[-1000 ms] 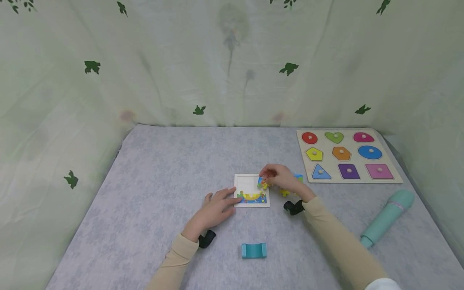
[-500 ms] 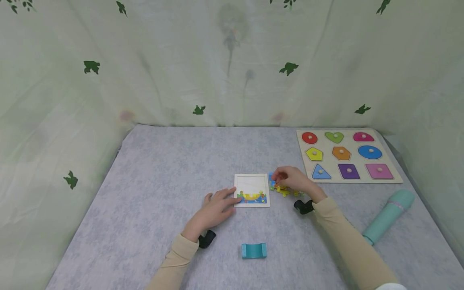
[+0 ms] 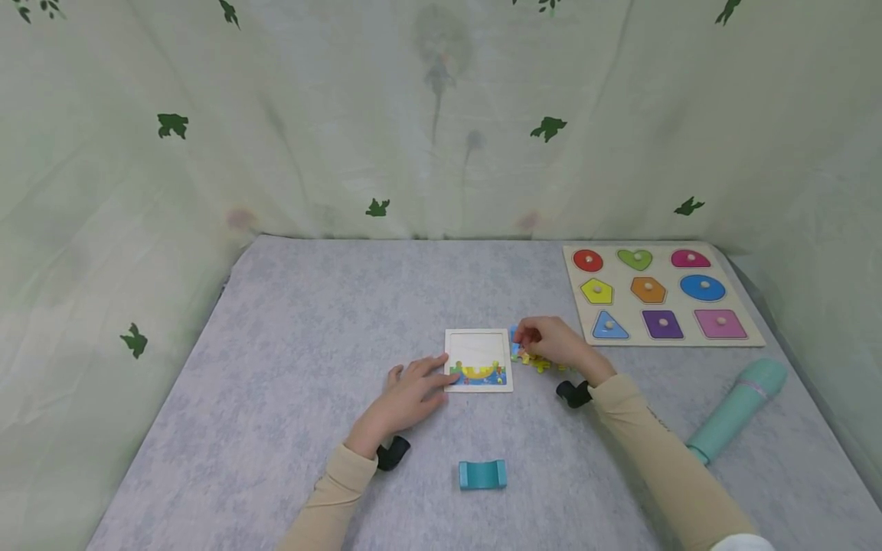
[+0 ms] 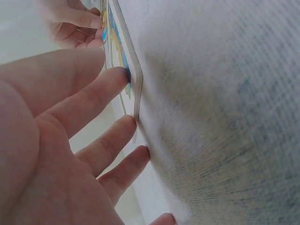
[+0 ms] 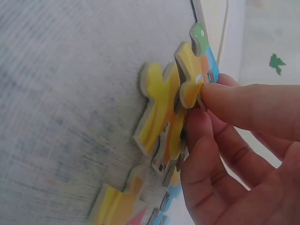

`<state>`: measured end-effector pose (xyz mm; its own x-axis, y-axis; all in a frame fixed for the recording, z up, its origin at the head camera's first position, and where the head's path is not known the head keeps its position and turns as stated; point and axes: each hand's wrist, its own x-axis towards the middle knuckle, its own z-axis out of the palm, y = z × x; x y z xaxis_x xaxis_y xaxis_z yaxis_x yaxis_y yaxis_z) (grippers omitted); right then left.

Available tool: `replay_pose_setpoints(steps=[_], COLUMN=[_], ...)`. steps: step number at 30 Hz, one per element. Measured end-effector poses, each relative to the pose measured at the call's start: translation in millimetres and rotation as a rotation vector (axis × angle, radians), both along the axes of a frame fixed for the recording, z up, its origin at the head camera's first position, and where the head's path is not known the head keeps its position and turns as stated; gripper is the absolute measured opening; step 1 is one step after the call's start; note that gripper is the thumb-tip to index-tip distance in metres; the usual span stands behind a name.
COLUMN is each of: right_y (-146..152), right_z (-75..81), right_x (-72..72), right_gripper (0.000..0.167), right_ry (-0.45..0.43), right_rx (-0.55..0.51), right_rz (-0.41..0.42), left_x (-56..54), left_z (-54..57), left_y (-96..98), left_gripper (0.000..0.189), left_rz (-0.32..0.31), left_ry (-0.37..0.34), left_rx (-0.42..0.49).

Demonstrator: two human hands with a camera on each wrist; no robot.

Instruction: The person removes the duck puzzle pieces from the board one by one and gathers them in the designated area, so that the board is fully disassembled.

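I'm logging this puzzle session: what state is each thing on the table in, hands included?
Puzzle frame: bottom filled, upper part bare
Loose pieces: heaped, not fitted
Left hand: fingers spread, touching the frame
Right hand: pinching a puzzle piece
Shape board: all nine shapes seated
Teal block: untouched, set apart
Teal stick: lying down
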<state>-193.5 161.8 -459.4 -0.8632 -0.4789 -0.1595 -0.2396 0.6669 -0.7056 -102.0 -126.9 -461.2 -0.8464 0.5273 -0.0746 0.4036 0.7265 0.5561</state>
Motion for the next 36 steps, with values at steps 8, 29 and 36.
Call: replay_pose_setpoints(steps=[8, 29, 36], right_y=[-0.1, 0.8, 1.3], right_z=[-2.7, -7.5, -8.0], right_x=[0.8, 3.3, 4.7], right_gripper=[0.010, 0.014, 0.015], right_ry=[0.058, 0.128, 0.111], right_rx=[0.007, -0.011, -0.011], right_rz=[0.024, 0.003, 0.007], left_x=[-1.3, -1.9, -2.8], left_z=[-1.5, 0.9, 0.2], left_y=[0.5, -4.9, -4.3], left_gripper=[0.038, 0.037, 0.037], left_rz=[-0.003, -0.019, -0.020], left_ry=[0.010, 0.028, 0.032], left_rx=[0.002, -0.051, -0.051])
